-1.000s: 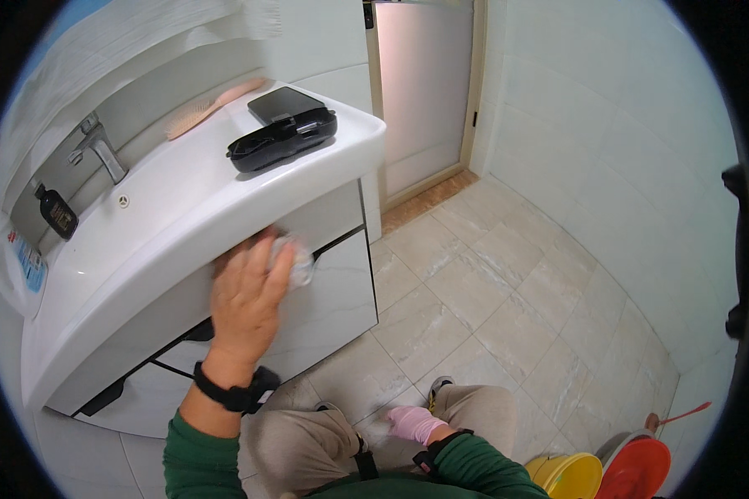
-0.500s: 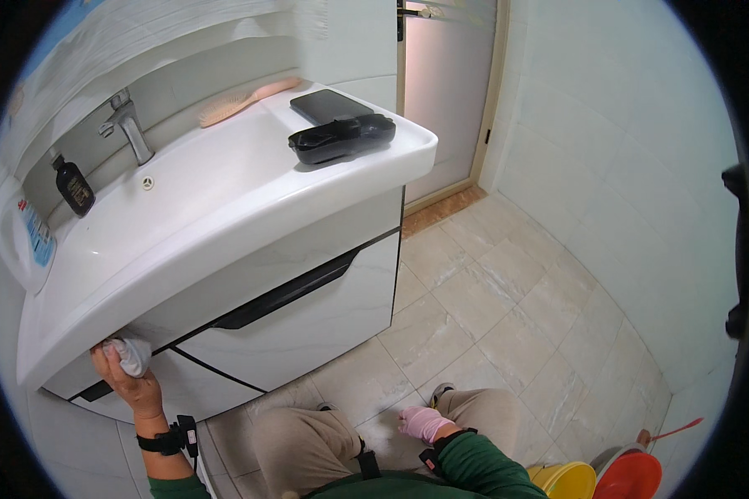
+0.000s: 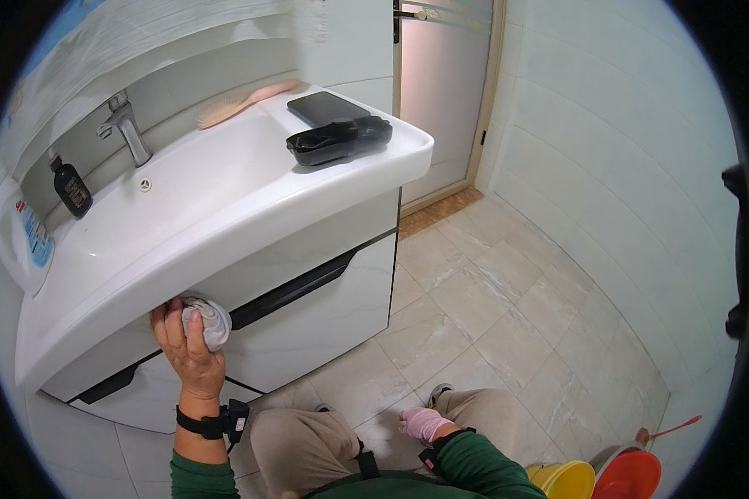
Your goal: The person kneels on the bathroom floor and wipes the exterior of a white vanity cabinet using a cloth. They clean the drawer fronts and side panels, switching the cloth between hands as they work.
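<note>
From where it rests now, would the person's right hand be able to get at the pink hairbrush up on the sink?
Probably not as things stand. The right hand rests low by the knee, while the hairbrush lies at the back of the sink, whose wide basin lies between them.

The sink (image 3: 191, 200) is white, the cabinet (image 3: 308, 308) under it is white with a black stripe, and the cloth (image 3: 212, 323) in the left hand (image 3: 187, 349) is white and grey. The right hand (image 3: 423, 422) wears a pink glove, the sleeves are green and the trousers are tan. The hairbrush (image 3: 241, 101) is pink, the tray (image 3: 339, 140) and bottle (image 3: 71, 188) are black, the floor (image 3: 508, 324) has pale beige tiles, and the buckets (image 3: 637, 476) are yellow and red.
</note>
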`<state>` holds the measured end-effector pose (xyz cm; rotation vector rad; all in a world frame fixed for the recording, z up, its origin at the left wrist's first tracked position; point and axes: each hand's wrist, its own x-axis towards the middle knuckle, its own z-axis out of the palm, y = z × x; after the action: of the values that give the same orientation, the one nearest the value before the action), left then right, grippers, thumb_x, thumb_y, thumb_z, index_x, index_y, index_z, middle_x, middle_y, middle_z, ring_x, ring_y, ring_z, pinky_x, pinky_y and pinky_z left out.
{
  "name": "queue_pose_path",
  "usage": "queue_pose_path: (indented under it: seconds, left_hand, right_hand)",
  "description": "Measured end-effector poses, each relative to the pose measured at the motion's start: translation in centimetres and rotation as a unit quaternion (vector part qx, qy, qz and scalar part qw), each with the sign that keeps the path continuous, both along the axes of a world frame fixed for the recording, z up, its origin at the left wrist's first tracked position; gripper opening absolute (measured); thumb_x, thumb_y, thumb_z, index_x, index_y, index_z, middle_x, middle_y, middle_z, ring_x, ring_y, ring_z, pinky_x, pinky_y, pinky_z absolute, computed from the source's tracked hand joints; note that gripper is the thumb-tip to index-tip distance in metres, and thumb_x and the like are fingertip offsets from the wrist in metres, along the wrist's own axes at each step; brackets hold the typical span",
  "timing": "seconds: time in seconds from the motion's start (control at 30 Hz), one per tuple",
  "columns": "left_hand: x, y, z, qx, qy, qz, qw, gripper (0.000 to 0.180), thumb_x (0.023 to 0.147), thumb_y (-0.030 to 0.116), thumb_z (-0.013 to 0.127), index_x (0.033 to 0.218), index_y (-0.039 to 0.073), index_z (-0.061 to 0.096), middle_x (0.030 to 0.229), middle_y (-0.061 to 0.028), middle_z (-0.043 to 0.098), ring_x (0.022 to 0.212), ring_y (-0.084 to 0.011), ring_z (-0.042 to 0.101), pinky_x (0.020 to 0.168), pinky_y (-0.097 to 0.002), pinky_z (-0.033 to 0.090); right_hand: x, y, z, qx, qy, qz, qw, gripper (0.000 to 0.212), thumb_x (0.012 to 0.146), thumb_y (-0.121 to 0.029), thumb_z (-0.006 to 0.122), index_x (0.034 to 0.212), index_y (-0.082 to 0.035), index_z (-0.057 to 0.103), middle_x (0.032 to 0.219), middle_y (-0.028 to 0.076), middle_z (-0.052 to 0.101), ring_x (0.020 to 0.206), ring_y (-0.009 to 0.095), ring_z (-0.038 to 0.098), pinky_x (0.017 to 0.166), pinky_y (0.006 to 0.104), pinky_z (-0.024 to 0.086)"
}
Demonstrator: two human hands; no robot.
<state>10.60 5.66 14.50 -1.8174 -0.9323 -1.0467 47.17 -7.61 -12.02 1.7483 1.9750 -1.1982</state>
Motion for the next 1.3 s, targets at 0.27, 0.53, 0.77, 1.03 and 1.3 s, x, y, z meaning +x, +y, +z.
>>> queue_pose_path:
  seconds: [0.27, 0.53, 0.77, 1.03, 1.3]
  left_hand:
    - [-8.8, -3.1, -1.1, 0.036, -0.031, 0.125, 0.991, 0.056, 0.086, -0.001, 0.061, 0.135, 0.007, 0.035, 0.138, -0.0209, 0.04, 0.125, -0.043, 0.044, 0.106, -0.0527, 0.036]
    - [-13.8, -5.1, -2.0, 0.019, -0.41, 0.118, 0.904, 0.063, 0.091, 0.001, 0.057, 0.145, 0.002, 0.024, 0.145, -0.0219, 0.032, 0.129, -0.0349, 0.039, 0.109, -0.0428, 0.034]
    - [-9.4, -4.2, -1.8, -0.004, -0.125, 0.146, 0.981, 0.065, 0.086, -0.003, 0.06, 0.142, 0.004, 0.028, 0.144, -0.0202, 0.033, 0.133, -0.0395, 0.035, 0.112, -0.0486, 0.027]
    - [-18.4, -6.7, -3.0, 0.011, -0.328, 0.19, 0.925, 0.06, 0.093, 0.011, 0.058, 0.143, 0.0, 0.027, 0.143, -0.0235, 0.034, 0.13, -0.0369, 0.039, 0.109, -0.0438, 0.031]
    - [-20.3, -7.2, 0.3, 0.035, -0.559, 0.186, 0.807, 0.06, 0.097, 0.025, 0.054, 0.143, -0.002, 0.025, 0.143, -0.0252, 0.032, 0.128, -0.0364, 0.041, 0.106, -0.0403, 0.036]
  right_hand:
    - [-0.3, 0.3, 0.0, -0.005, -0.002, 0.017, 1.0, 0.039, 0.083, -0.024, 0.059, 0.119, -0.01, 0.064, 0.121, 0.015, 0.063, 0.114, 0.034, 0.058, 0.094, 0.041, 0.047]
    - [-0.5, 0.1, 0.1, -0.002, 0.015, 0.02, 1.0, 0.044, 0.083, -0.023, 0.06, 0.126, -0.012, 0.06, 0.124, 0.014, 0.062, 0.116, 0.033, 0.058, 0.096, 0.0405, 0.046]
    - [-0.4, 0.1, -0.2, -0.001, -0.001, 0.013, 1.0, 0.04, 0.085, -0.027, 0.061, 0.121, -0.01, 0.063, 0.12, 0.016, 0.063, 0.114, 0.034, 0.058, 0.095, 0.041, 0.047]
    - [-0.4, 0.2, -0.1, -0.01, -0.002, 0.01, 1.0, 0.04, 0.083, -0.027, 0.061, 0.119, -0.009, 0.064, 0.118, 0.016, 0.064, 0.111, 0.035, 0.06, 0.092, 0.0413, 0.048]
    - [-0.4, 0.2, -0.6, -0.01, -0.002, 0.011, 1.0, 0.041, 0.085, -0.027, 0.059, 0.122, -0.01, 0.062, 0.12, 0.016, 0.063, 0.113, 0.034, 0.059, 0.094, 0.0407, 0.047]
